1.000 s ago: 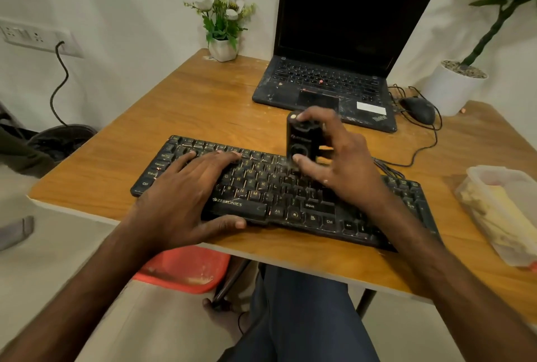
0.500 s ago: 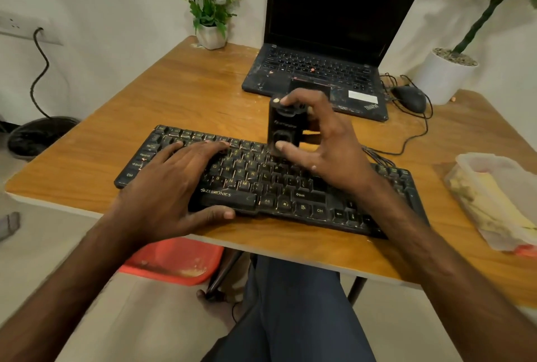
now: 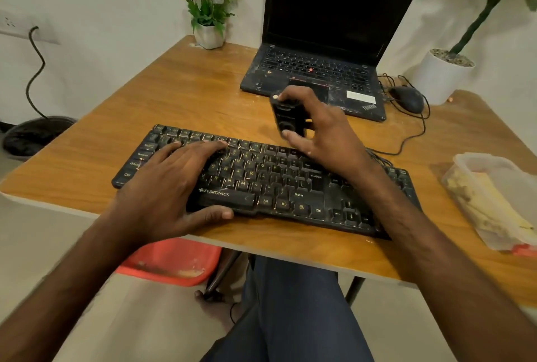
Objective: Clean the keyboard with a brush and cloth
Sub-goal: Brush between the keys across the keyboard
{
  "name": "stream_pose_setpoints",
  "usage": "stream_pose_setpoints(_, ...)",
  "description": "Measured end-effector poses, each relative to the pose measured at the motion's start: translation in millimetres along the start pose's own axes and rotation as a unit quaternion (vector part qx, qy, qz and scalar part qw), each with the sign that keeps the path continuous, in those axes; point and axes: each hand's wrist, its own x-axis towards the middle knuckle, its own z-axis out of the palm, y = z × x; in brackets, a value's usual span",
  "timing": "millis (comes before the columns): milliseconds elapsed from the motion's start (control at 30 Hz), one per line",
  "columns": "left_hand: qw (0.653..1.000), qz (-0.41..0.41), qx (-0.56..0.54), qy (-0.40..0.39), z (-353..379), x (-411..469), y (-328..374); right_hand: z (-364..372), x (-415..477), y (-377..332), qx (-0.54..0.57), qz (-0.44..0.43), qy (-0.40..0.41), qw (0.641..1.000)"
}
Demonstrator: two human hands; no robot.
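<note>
A black, dusty keyboard [image 3: 279,184] lies along the near edge of the wooden table [image 3: 180,100]. My left hand [image 3: 171,184] lies flat on its left half, fingers spread over the keys and thumb at the front edge. My right hand [image 3: 316,129] grips a small black block-shaped brush [image 3: 286,117] upright, just beyond the keyboard's top row; its bristles are hidden. A clear plastic container [image 3: 494,199] at the right holds yellowish cloth.
An open black laptop [image 3: 325,42] stands at the back, with a black mouse [image 3: 406,98] and tangled cable to its right. A small white flower pot [image 3: 209,33] and a large white plant pot [image 3: 438,74] sit at the back. A red bin [image 3: 171,263] is under the table.
My right hand has carried the brush up and away from the keys, past the keyboard's far edge. My left hand stays flat on the left half.
</note>
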Motion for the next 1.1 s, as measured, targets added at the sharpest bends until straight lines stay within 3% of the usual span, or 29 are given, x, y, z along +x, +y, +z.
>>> stream_pose_setpoints(133,1.000,-0.001,0.000,0.002,0.4,-0.6,0.1,4.9,-6.8,-9.4,0.077,-0.018,0.007,0.997)
stream_pose_setpoints(200,1.000,0.000,0.004,0.004,0.6,-0.4,-0.2,10.7,-6.0,-10.9,0.053,-0.045,-0.023,0.997)
stream_pose_setpoints(300,1.000,0.002,0.000,0.008,0.0,-0.3,0.6,6.4,4.9,-2.5,0.011,-0.005,0.006,1.000)
stream_pose_setpoints(433,1.000,0.001,-0.002,0.009,0.2,-0.9,1.3,3.6,-2.8,-7.4,0.094,0.005,0.025,0.995)
stream_pose_setpoints(533,1.000,0.001,-0.003,0.008,0.2,0.4,0.4,7.6,-5.4,-11.2,0.029,-0.035,-0.027,0.999)
stream_pose_setpoints(600,1.000,0.002,-0.002,0.009,0.1,0.0,0.2,5.2,-0.3,-6.6,-0.035,-0.023,-0.009,0.999)
stream_pose_setpoints(767,1.000,0.004,-0.001,0.012,0.8,-0.6,-0.6,9.2,-5.5,-14.6,0.058,-0.030,-0.006,0.998)
stream_pose_setpoints(833,1.000,0.005,0.000,0.010,0.5,0.1,-1.0,12.3,-8.0,-14.6,0.005,-0.045,-0.021,0.999)
stream_pose_setpoints(933,1.000,0.007,-0.003,0.012,-0.2,0.1,-0.5,1.4,-4.1,-3.8,-0.066,-0.011,0.020,0.998)
stream_pose_setpoints(1033,1.000,0.005,0.002,0.012,0.6,-0.2,-0.4,-4.3,-10.8,-9.4,0.059,0.004,0.036,0.998)
stream_pose_setpoints(1100,1.000,0.004,0.004,0.008,0.4,0.0,-1.2,0.5,-17.2,-19.2,0.087,-0.026,-0.001,0.996)
